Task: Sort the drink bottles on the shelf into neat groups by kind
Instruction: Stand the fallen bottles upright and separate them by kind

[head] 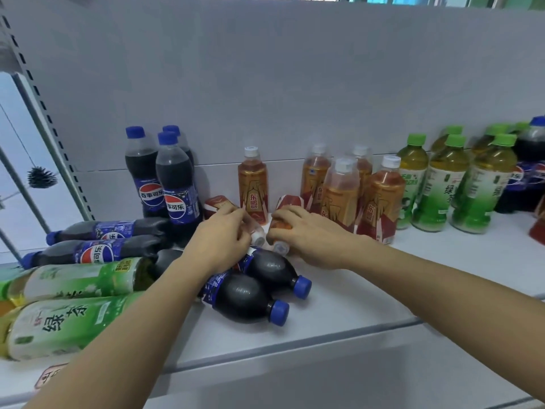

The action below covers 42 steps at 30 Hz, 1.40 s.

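Note:
Two orange energy-drink bottles lie on their sides on the white shelf [339, 305], caps towards me. My left hand [219, 237] grips the left lying bottle [216, 204]; my right hand [306, 234] grips the right one [287, 203]. One orange bottle [253, 184] stands upright between them, and several more [342, 193] stand to the right. Three cola bottles [174, 184] stand at the back left. Two colas [256, 299] lie under my left forearm, and two more [97, 240] lie at the left. Green tea bottles [439, 187] stand at the right.
Two green tea bottles [65, 323] lie on their sides at the near left edge. A lone cola bottle [530, 160] stands behind the green teas at the far right. The shelf's grey back panel [280, 84] rises behind everything. A perforated upright [44, 107] borders the left.

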{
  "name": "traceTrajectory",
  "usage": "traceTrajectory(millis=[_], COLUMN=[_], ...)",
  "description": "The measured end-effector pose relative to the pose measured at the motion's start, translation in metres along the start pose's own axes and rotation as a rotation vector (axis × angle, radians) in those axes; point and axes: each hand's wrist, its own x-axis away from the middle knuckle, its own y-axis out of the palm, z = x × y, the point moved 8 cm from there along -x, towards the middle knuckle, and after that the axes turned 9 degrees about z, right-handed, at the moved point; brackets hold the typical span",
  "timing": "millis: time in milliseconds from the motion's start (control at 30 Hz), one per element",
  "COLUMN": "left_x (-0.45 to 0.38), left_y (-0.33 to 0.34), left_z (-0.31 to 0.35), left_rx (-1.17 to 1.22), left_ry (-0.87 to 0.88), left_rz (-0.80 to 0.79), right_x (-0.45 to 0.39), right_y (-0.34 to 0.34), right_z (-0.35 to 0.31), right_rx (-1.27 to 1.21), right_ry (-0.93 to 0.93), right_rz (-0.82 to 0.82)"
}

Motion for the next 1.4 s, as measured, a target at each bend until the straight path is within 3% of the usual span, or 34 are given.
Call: traceTrajectory(millis=[200,300,633,1000,1067,1267,1400], left_x=[-0.002,-0.005,-0.005,-0.003,-0.003,-0.002,-0.002], left_y=[-0.001,0.001,0.003,0.006,0.005,0.001,-0.001], left_z=[-0.001,-0.003,-0.005,-0.007,-0.006,-0.002,0.000], left_rx=[0.028,0.029,0.043,0.038,0.045,0.041,0.032], left_ry=[0.002,-0.006,-0.008,-0.010,-0.011,-0.014,-0.014], left_rz=[0.023,0.029,0.012,0.000,0.001,0.009,0.023], right_x=[-0.018,-0.031,-0.044,-0.049,-0.048,-0.025,-0.025], right_y=[-0.053,-0.056,-0.041,-0.041,-0.050,-0.084,-0.058], right_z=[0.032,0.046,0.071,0.073,0.067,0.029,0.017], right_rx=[-0.474,-0.596,-0.383,-0.293,-0.280,-0.231,-0.545], right_ry=[0.261,0.412,0.768,0.715,0.653,0.377,0.284], right_rz=[0.233,0.269,0.502,0.447,0.519,0.941,0.865])
